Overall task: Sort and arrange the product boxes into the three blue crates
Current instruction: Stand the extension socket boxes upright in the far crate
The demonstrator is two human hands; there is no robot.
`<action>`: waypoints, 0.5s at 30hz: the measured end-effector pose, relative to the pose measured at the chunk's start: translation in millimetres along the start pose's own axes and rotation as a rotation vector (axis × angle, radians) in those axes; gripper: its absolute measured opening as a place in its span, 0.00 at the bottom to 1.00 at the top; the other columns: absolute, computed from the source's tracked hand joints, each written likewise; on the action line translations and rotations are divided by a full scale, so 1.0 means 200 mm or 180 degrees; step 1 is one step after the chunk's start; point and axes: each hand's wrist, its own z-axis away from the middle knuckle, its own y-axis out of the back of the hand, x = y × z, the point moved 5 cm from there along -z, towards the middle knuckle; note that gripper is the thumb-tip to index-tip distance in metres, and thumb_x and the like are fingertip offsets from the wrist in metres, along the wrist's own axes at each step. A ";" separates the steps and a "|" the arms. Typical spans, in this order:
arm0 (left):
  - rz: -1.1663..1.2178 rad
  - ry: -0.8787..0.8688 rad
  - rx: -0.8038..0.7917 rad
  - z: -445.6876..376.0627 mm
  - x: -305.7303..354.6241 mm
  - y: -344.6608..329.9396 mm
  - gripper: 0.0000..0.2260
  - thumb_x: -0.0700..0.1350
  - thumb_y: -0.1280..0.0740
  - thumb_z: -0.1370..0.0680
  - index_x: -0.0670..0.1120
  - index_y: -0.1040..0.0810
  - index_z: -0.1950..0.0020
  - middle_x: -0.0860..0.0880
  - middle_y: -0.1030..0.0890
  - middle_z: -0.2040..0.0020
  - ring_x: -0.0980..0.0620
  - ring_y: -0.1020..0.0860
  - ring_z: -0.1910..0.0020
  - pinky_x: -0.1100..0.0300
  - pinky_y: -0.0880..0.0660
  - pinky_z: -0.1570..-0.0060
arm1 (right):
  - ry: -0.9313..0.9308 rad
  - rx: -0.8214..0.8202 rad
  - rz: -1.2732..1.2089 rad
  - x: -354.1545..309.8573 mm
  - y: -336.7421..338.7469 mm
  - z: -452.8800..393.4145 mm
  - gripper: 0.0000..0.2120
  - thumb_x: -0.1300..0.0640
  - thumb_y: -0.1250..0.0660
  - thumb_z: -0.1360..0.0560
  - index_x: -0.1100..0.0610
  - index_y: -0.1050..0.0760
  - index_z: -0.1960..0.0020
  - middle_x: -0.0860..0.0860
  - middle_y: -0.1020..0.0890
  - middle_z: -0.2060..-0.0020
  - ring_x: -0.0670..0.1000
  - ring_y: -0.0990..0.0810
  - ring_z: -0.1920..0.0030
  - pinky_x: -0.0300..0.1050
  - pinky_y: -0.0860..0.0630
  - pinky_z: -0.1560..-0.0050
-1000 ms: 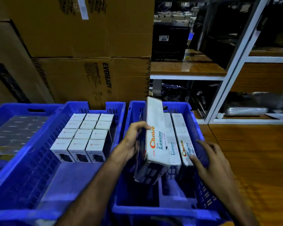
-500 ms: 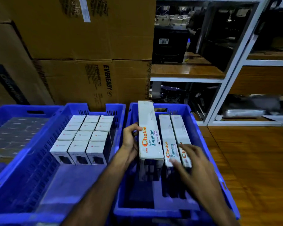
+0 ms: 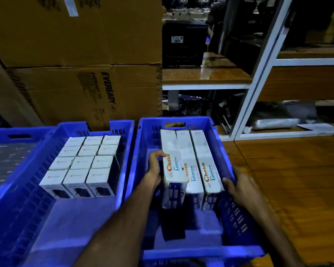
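Observation:
Three long white "Choice Lumino" boxes stand side by side in the right blue crate. My left hand grips the left side of the leftmost Choice box, which sits against the middle Choice box. My right hand lies flat against the outer side of the rightmost Choice box, between it and the crate wall. The middle blue crate holds several small white boxes in neat rows at its far end. The left blue crate holds grey flat packs.
Large brown cardboard cartons are stacked right behind the crates. A white-framed shelf unit with dark items stands at the back right. A wooden surface stretches to the right of the right crate.
The leftmost Choice box went from tilted and raised to standing down in the crate against the other two. My right hand moved from the boxes' tops to the rightmost box's outer side.

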 end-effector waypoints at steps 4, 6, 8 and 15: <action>0.0152 0.0089 -0.0048 -0.10 -0.08 0.00 0.17 0.42 0.47 0.24 0.40 0.22 0.65 0.42 0.20 0.71 0.45 0.23 0.75 0.65 0.26 0.74 | 0.0107 -0.0065 -0.0092 -0.01 0.01 0.00 0.24 0.55 0.34 0.19 0.55 0.33 0.24 0.56 0.19 0.38 0.55 0.19 0.45 0.42 0.28 0.54; 0.0157 0.0008 -0.0109 -0.14 -0.09 0.00 0.15 0.38 0.49 0.24 0.40 0.25 0.64 0.43 0.23 0.73 0.46 0.24 0.78 0.66 0.28 0.76 | 0.0162 -0.0069 -0.0114 -0.01 0.01 0.01 0.25 0.56 0.34 0.19 0.55 0.33 0.24 0.55 0.19 0.37 0.56 0.18 0.43 0.41 0.29 0.56; 0.0114 -0.0090 -0.0071 -0.17 -0.09 0.00 0.12 0.38 0.48 0.25 0.37 0.26 0.52 0.41 0.21 0.68 0.44 0.22 0.75 0.63 0.25 0.74 | 0.0203 -0.0069 -0.0143 -0.01 0.01 0.00 0.25 0.57 0.34 0.19 0.56 0.33 0.24 0.55 0.18 0.38 0.54 0.19 0.46 0.35 0.30 0.60; -0.0029 -0.0185 -0.0193 -0.24 -0.12 0.03 0.15 0.39 0.43 0.25 0.35 0.25 0.43 0.39 0.16 0.63 0.43 0.18 0.70 0.61 0.23 0.72 | 0.0246 -0.0048 -0.0367 0.03 -0.02 -0.02 0.24 0.60 0.34 0.19 0.57 0.33 0.24 0.55 0.17 0.39 0.38 0.25 0.64 0.24 0.31 0.70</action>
